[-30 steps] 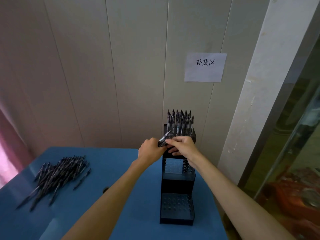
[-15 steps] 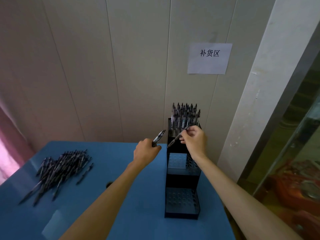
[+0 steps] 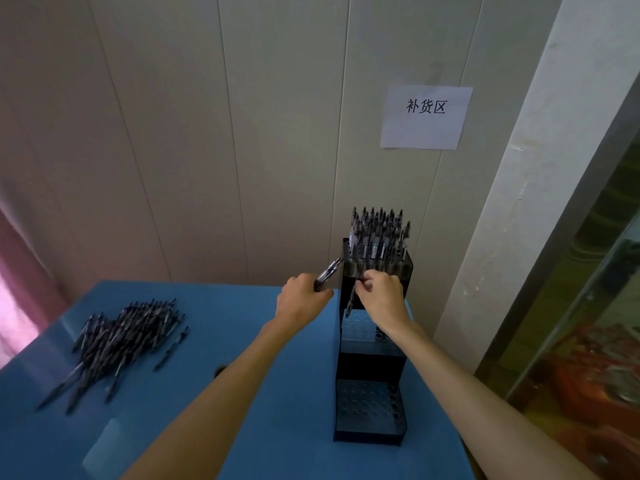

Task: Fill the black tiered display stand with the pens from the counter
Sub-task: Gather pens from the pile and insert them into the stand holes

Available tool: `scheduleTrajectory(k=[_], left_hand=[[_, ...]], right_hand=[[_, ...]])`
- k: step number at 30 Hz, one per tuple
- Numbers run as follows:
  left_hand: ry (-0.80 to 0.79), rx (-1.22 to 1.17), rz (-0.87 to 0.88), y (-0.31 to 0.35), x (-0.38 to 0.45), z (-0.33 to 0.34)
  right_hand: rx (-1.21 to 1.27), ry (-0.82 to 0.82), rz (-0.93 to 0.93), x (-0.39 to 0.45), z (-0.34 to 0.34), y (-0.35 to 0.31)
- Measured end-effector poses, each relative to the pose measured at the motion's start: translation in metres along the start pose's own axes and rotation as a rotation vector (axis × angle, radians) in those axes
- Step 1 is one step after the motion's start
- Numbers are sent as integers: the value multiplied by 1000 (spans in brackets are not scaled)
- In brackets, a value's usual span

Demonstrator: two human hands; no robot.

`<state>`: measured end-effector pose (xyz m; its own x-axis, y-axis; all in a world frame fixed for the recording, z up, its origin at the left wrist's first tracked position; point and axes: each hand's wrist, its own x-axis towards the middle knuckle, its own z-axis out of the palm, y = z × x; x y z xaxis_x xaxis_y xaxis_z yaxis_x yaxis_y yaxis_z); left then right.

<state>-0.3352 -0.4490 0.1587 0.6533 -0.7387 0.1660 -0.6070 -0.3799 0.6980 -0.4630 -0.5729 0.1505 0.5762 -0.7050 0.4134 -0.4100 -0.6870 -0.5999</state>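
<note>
The black tiered display stand (image 3: 370,367) rises at the right of the blue counter. Its top tier is packed with upright pens (image 3: 377,237); the middle and bottom tiers show bare holes. My right hand (image 3: 382,296) pinches one pen (image 3: 351,299), tip down, just above the left side of the middle tier. My left hand (image 3: 303,301) hovers left of the stand, fist closed round a small bundle of pens (image 3: 328,273) that pokes up to the right. A loose pile of pens (image 3: 117,341) lies on the counter at the left.
The blue counter (image 3: 242,410) meets a panelled wall behind, where a paper sign (image 3: 426,116) hangs. A white pillar and a glass door stand close to the right of the stand. A pink curtain (image 3: 14,299) hangs at the far left.
My right hand drew one pen out of the left hand's bundle, swung it from slanting to near upright, and lowered it toward the middle tier. The left hand stayed nearly still.
</note>
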Motion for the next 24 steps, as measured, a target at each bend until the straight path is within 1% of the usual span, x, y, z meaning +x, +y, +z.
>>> scheduleTrajectory(k=[12, 17, 24], left_hand=[[6, 13, 8, -2, 2, 0], [0, 10, 2, -4, 0, 2], [-28, 0, -12, -4, 1, 6]], right_hand=[[-94, -53, -6, 7, 5, -11], [-160, -110, 43, -3, 14, 0], [-144, -135, 37, -4, 19, 8]])
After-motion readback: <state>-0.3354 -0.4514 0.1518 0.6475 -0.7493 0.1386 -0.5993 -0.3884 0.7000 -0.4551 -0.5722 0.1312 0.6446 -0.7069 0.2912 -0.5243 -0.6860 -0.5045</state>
